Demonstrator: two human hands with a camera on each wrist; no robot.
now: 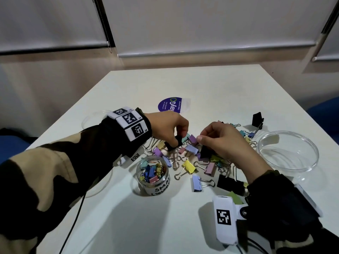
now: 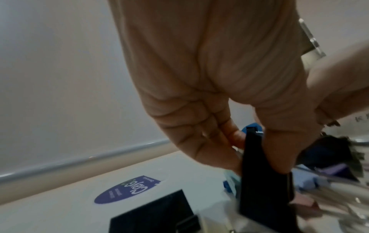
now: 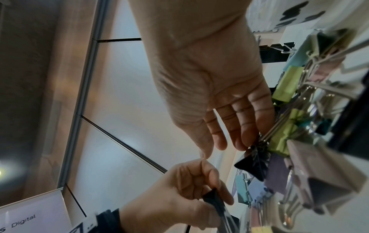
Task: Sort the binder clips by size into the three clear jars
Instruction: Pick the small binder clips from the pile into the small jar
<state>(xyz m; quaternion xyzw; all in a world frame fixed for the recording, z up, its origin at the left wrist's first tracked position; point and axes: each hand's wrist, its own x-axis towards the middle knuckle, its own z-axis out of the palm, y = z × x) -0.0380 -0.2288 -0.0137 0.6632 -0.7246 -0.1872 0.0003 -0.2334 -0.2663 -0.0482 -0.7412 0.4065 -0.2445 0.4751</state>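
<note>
Loose binder clips of mixed colours and sizes lie in a pile (image 1: 190, 160) on the white table (image 1: 201, 85). My left hand (image 1: 177, 139) pinches a black binder clip (image 1: 174, 143) just above the pile's left side; the left wrist view shows the same hand (image 2: 257, 151) and clip (image 2: 261, 173). My right hand (image 1: 203, 143) reaches into the pile with its fingers (image 3: 247, 126) touching another black clip (image 3: 253, 162), thumb apart. A small jar (image 1: 156, 187) labelled small holds several little clips. A wide clear jar (image 1: 286, 132) stands right. A third clear jar (image 1: 88, 118) shows partly behind my left arm.
A round purple sticker (image 1: 170, 105) lies on the table behind the pile. A big black clip (image 1: 256, 119) stands at the back right, another (image 1: 230, 184) lies by my right wrist. Blue chairs (image 1: 326, 114) flank the table. A thin cable (image 1: 73, 224) runs under my left arm.
</note>
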